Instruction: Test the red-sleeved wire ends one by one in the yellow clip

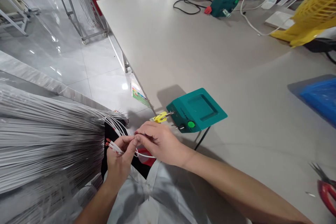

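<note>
My left hand (121,152) is closed around a few white wires (115,147) whose red-and-copper ends poke out at its left side. My right hand (154,140) meets it, thumb and forefinger pinched at a white wire near the left fingertips. What exactly lies between those fingertips is too small to make out. Just beyond my right hand, a green machine (198,108) with a round green button sits at the table's edge. A yellow piece (160,117) is on the metal shaft sticking out of its left side.
A large bundle of white wires (52,129) fills the left side. On the table (183,42) are another green device (223,5), a yellow plastic basket (312,10), a blue package (321,96) and red-handled scissors (327,194). A wheeled metal rack (75,17) stands on the floor.
</note>
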Demonstrator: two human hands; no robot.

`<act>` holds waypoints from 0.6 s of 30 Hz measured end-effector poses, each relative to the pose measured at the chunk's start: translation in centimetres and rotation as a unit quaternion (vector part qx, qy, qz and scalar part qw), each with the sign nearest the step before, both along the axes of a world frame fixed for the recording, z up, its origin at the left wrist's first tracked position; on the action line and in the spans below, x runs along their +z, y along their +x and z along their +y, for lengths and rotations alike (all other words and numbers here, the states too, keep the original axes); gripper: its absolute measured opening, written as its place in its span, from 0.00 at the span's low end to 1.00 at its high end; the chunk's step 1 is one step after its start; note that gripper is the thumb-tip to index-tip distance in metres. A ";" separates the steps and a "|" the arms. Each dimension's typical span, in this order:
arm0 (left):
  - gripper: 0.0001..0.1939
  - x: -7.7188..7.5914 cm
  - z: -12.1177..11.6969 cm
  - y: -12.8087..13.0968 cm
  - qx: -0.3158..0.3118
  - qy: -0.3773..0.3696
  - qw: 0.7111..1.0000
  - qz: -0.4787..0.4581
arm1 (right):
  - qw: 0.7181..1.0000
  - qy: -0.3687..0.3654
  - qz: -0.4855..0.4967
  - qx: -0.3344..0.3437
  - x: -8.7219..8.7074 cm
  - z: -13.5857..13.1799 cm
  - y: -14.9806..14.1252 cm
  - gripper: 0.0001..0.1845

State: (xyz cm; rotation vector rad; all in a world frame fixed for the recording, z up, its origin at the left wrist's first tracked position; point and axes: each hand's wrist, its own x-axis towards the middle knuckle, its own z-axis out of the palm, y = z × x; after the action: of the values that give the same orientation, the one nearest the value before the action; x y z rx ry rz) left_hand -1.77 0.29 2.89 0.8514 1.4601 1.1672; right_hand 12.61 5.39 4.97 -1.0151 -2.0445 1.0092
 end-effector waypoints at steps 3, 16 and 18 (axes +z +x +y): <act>0.07 0.3 0.1 -0.4 -0.047 0.007 0.999 0.024 | 0.997 0.062 -0.026 0.032 -0.3 0.1 -0.2 0.11; 0.08 -0.1 0.2 0.5 0.019 -0.016 1.000 0.009 | 0.970 0.130 -0.205 0.019 0.0 -0.8 1.2 0.10; 0.08 0.0 0.4 0.6 0.010 -0.014 1.000 0.004 | 0.981 0.088 -0.175 -0.006 0.0 -0.9 1.3 0.10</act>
State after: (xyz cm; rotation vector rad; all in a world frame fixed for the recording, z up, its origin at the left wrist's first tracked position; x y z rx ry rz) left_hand -1.18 0.64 2.87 0.8250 1.4906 1.1572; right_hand 13.93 4.52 4.94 -1.1731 -2.3575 0.6617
